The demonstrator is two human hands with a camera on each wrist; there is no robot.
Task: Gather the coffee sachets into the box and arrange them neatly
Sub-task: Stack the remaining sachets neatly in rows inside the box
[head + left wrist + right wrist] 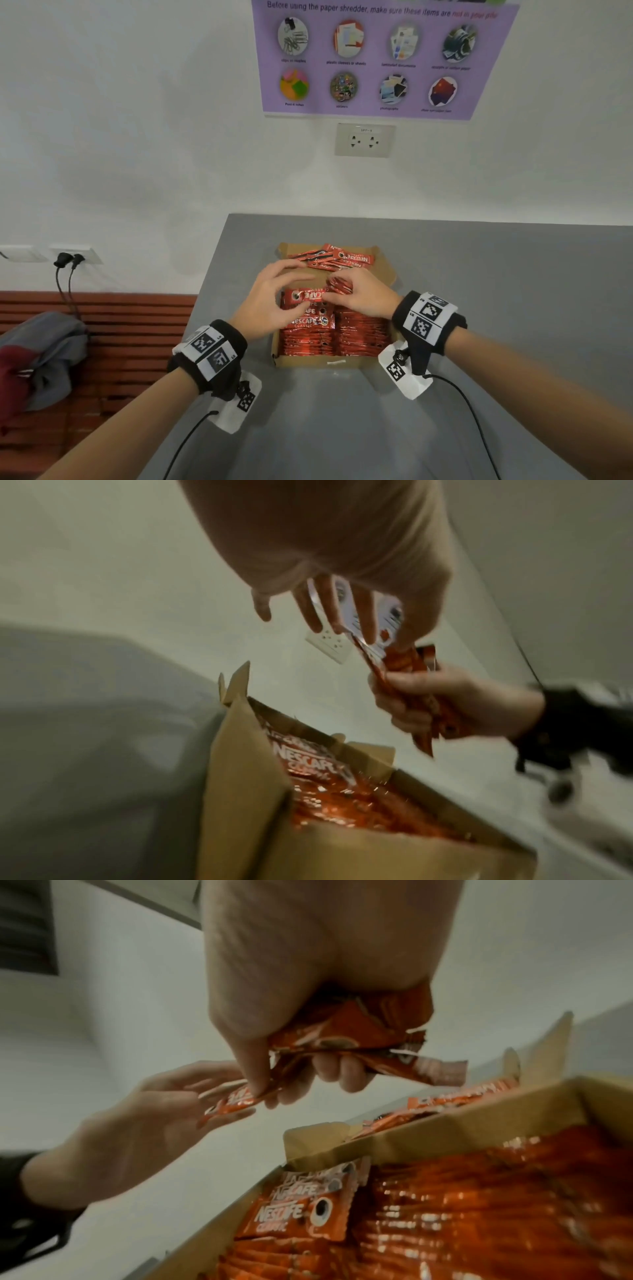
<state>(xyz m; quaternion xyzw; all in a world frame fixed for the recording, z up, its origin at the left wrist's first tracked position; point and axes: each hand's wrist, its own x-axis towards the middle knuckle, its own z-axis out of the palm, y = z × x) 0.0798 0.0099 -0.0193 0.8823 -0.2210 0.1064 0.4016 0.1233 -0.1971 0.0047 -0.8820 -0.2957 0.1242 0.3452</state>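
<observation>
An open cardboard box [346,360] sits on the grey table, packed with rows of red coffee sachets [363,335]. More loose sachets [342,258] lie on its far flap. Above the box my right hand [342,298] grips a bundle of sachets [342,1031] in its curled fingers. One sachet [232,1102] sticks out of that bundle to the left. My left hand [291,291] pinches its free end between thumb and fingers. Both hands hover over the box's far half, almost touching each other.
The table [479,274] stands against a white wall with a socket [364,139] and a purple poster [376,58]. Its left edge drops to a wooden bench [120,325] holding a grey bag [44,356]. Wrist cables trail on the near table.
</observation>
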